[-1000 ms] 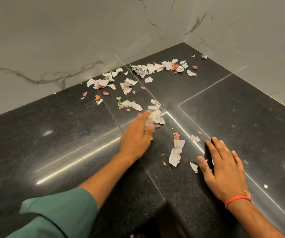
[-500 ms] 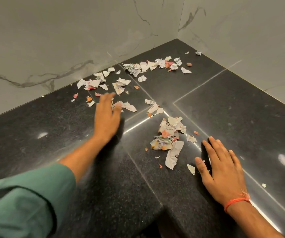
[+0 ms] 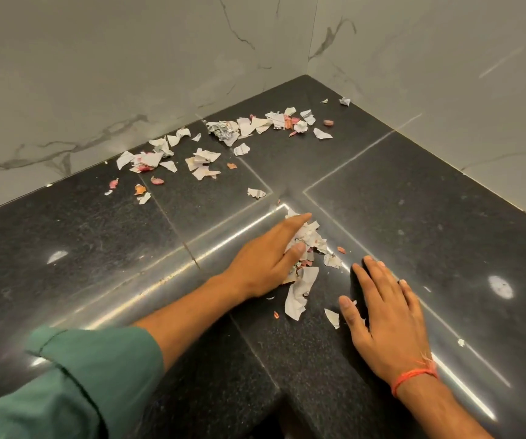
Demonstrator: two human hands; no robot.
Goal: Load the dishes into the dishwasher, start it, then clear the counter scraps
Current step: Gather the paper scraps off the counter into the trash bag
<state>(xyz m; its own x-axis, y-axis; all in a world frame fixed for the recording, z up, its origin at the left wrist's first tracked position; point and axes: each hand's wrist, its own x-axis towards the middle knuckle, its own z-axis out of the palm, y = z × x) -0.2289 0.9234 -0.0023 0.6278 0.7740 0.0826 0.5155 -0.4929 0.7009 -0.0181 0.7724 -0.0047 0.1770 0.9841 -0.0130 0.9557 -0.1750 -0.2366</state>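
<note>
Torn white and pink paper scraps lie on the black granite counter [image 3: 81, 236]. My left hand [image 3: 268, 251] lies flat with straight fingers, its edge pressing against a small heap of scraps [image 3: 310, 239] near the counter's inner corner. A long white scrap [image 3: 299, 293] trails below the heap. My right hand [image 3: 385, 315] rests flat on the counter to the right of the heap, fingers straight, with an orange thread on its wrist. A small scrap [image 3: 333, 317] lies beside its thumb. Several more scraps [image 3: 204, 161] are strewn along the back wall, and another cluster [image 3: 271, 123] sits toward the corner.
Marble-patterned walls [image 3: 128, 74] meet at the far corner behind the counter. The counter's front edge makes an inward corner just below my hands [image 3: 274, 403]. Tiny scraps [image 3: 461, 342] lie at the right of my right hand.
My left hand swept from the scraps near the back wall rightward and toward me, pushing more paper into the heap. My right hand stayed flat in place.
</note>
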